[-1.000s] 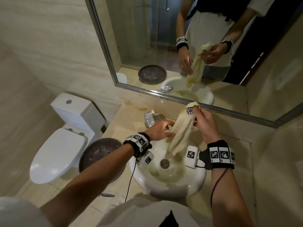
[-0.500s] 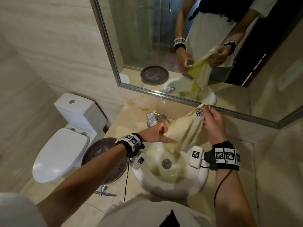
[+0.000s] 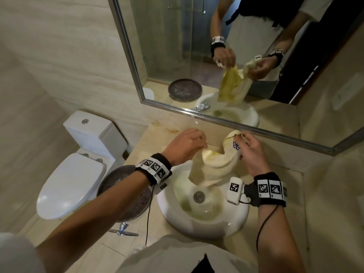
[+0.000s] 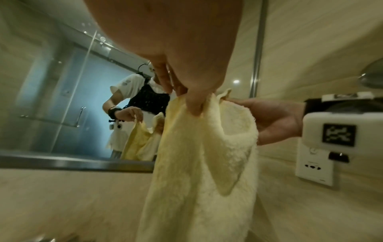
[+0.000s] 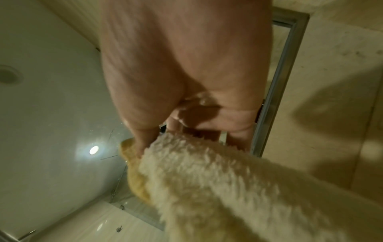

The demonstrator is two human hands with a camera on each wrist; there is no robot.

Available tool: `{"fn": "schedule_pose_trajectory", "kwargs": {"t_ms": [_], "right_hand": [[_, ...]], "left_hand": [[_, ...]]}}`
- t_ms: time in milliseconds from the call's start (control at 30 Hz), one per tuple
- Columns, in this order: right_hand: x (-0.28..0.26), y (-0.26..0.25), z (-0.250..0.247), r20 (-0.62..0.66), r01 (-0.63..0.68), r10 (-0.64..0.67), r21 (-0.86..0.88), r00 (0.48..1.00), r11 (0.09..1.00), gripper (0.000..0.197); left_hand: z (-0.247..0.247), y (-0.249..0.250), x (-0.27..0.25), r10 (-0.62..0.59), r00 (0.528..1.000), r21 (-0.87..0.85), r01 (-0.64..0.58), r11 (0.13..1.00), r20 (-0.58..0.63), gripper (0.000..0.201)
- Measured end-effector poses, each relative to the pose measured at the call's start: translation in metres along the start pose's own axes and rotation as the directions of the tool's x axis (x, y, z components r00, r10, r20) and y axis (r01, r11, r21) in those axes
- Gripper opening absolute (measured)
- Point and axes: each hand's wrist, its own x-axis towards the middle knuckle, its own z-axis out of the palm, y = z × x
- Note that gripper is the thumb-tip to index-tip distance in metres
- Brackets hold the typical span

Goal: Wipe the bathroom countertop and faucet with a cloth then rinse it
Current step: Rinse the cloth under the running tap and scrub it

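Note:
A pale yellow fluffy cloth (image 3: 211,166) hangs spread between my two hands above the white basin (image 3: 202,225). My left hand (image 3: 187,146) pinches one top corner, seen close in the left wrist view as the cloth (image 4: 199,155) dangling from my fingertips (image 4: 193,104). My right hand (image 3: 250,148) grips the other corner, next to a blue printed mark on the cloth (image 5: 217,188). The cloth's lower end droops into the basin near the drain (image 3: 199,196). The faucet is hidden behind my left hand. The beige countertop (image 3: 275,174) surrounds the basin.
A large mirror (image 3: 236,56) runs along the wall behind the counter. A dark round tray (image 3: 126,194) sits on the counter left of the basin. A white toilet (image 3: 78,164) stands further left. A wall socket (image 4: 315,165) is on the right-hand wall.
My left hand rose from the cloth's middle to its top edge and pulled leftward, so the hanging bunched cloth has opened out between both hands. The right hand stayed about where it was.

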Motion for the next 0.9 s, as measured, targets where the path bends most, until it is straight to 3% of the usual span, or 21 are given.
{"fn": "schedule_pose_trajectory", "kwargs": {"t_ms": [100, 233, 333, 500, 600, 667, 767, 833, 900], "right_hand": [[-0.003, 0.001, 0.008, 0.121, 0.014, -0.008, -0.046, 0.993, 0.999, 0.016], [-0.006, 0.000, 0.021, 0.237, 0.065, -0.056, -0.032, 0.970, 0.997, 0.023], [-0.008, 0.000, 0.030, 0.309, 0.053, -0.057, 0.021, 0.949, 0.998, 0.025], [-0.009, 0.002, 0.029, 0.386, -0.056, 0.064, -0.032, 0.920, 0.998, 0.031], [-0.010, 0.000, 0.027, 0.384, -0.036, 0.060, -0.069, 0.921, 0.997, 0.024], [-0.008, -0.001, 0.026, 0.343, 0.007, 0.038, -0.130, 0.938, 0.992, 0.017], [-0.005, -0.002, 0.023, 0.267, 0.042, 0.022, -0.233, 0.963, 0.971, 0.008], [-0.004, -0.005, 0.020, 0.264, 0.068, 0.012, -0.291, 0.965, 0.954, 0.005], [-0.005, -0.010, 0.020, 0.277, 0.112, -0.017, -0.333, 0.961, 0.936, 0.005]], "left_hand": [[-0.010, 0.010, 0.012, 0.121, 0.988, 0.024, -0.119, 0.993, -0.101, 0.012], [-0.014, 0.025, 0.020, 0.168, 0.969, 0.009, -0.169, 0.986, -0.183, 0.008], [-0.017, 0.029, 0.023, 0.114, 0.972, -0.010, -0.118, 0.993, -0.205, 0.008], [-0.016, 0.022, 0.016, 0.062, 0.960, 0.053, -0.049, 0.997, -0.274, 0.007], [-0.012, 0.021, 0.010, -0.030, 0.965, -0.001, 0.030, 1.000, -0.259, 0.009], [-0.008, 0.025, 0.007, -0.168, 0.965, -0.064, 0.158, 0.985, -0.201, 0.011], [0.008, 0.024, 0.001, -0.432, 0.902, -0.162, 0.425, 0.890, -0.005, 0.023], [0.027, 0.018, -0.008, -0.476, 0.852, -0.177, 0.514, 0.839, 0.218, 0.045], [0.045, 0.014, -0.015, -0.446, 0.790, -0.204, 0.561, 0.802, 0.421, 0.071]]}}
